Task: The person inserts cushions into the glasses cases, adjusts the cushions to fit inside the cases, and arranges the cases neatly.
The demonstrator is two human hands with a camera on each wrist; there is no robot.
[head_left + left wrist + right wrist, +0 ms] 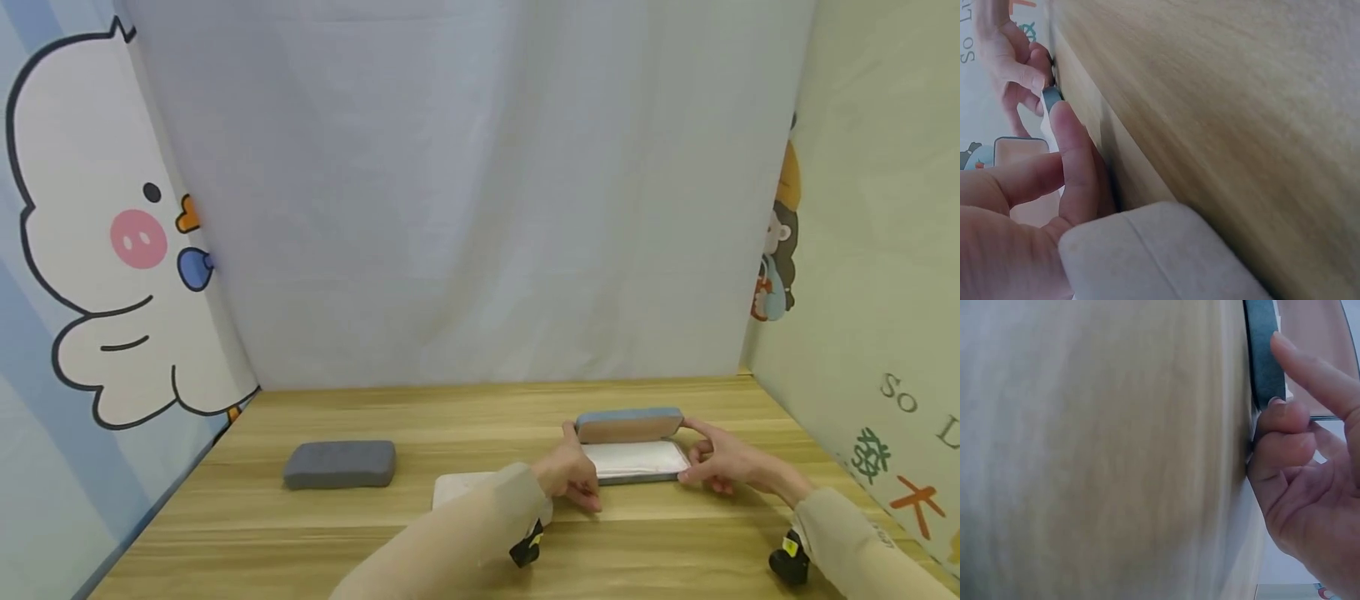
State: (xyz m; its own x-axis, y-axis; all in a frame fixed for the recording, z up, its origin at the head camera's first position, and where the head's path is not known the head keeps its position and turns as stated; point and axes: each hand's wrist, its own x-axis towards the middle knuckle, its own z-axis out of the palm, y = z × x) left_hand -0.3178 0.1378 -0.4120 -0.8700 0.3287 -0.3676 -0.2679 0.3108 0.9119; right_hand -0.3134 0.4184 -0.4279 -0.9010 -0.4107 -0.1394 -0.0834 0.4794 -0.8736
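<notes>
A blue glasses case (pixel 630 415) stands with its lid up on the right half of the table. Its lid lining is pinkish tan, and a white, slightly shiny piece (pixel 636 459) lies in the base. At the left end of the case my left hand (pixel 570 471) holds on, one finger raised to the lid's corner. The opposite end is held by my right hand (pixel 723 460), with one finger at the lid and the thumb at the base's front corner. In the right wrist view, curled fingers (pixel 1282 428) sit against the dark blue base (pixel 1264 353).
A closed grey case (pixel 340 464) lies on the left of the wooden table (pixel 247 533). Beneath my left forearm, a white case (pixel 453 487) is partly covered; its seam shows in the left wrist view. Curtains (pixel 480 208) enclose the back and sides.
</notes>
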